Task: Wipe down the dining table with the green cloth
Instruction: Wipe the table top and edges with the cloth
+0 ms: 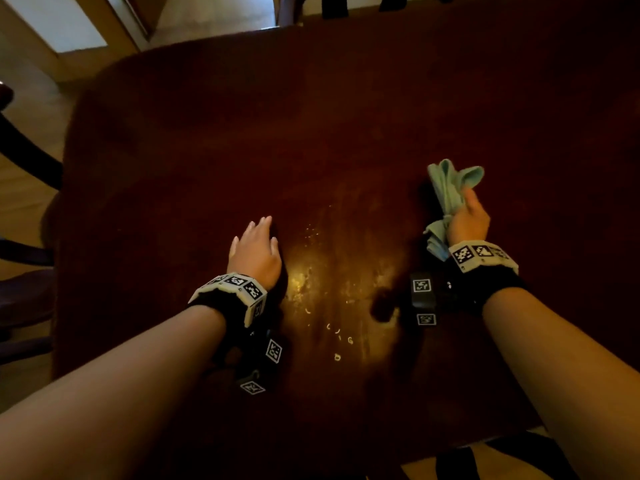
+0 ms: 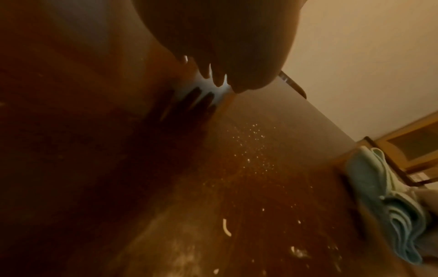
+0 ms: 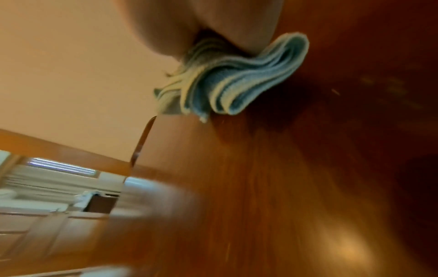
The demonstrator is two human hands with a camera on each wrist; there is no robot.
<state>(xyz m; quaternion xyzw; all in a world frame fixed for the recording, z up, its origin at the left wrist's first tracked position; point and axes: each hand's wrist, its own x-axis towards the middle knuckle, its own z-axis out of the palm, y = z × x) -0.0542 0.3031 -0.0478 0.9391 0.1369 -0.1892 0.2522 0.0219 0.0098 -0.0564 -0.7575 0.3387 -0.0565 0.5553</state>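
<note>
- Green cloth (image 1: 450, 192) was bunched in the right hand (image 1: 469, 221), whose fingers were clenched round its middle; folds stuck out past the fist at both ends.
- Seen from the right wrist, the cloth (image 3: 237, 75) hung just above the dark wooden counter (image 1: 311, 116); I could not tell whether it touched.
- Left hand (image 1: 256, 251) lay flat over the counter, fingers (image 1: 263, 225) straight and released, holding nothing.
- Pale crumbs (image 1: 337, 341) and small specks were scattered on the counter between the two hands, around a glossy patch of reflected light.
- Chair backs (image 1: 346, 5) stood at the far edge.
- No containers were on the counter.
</note>
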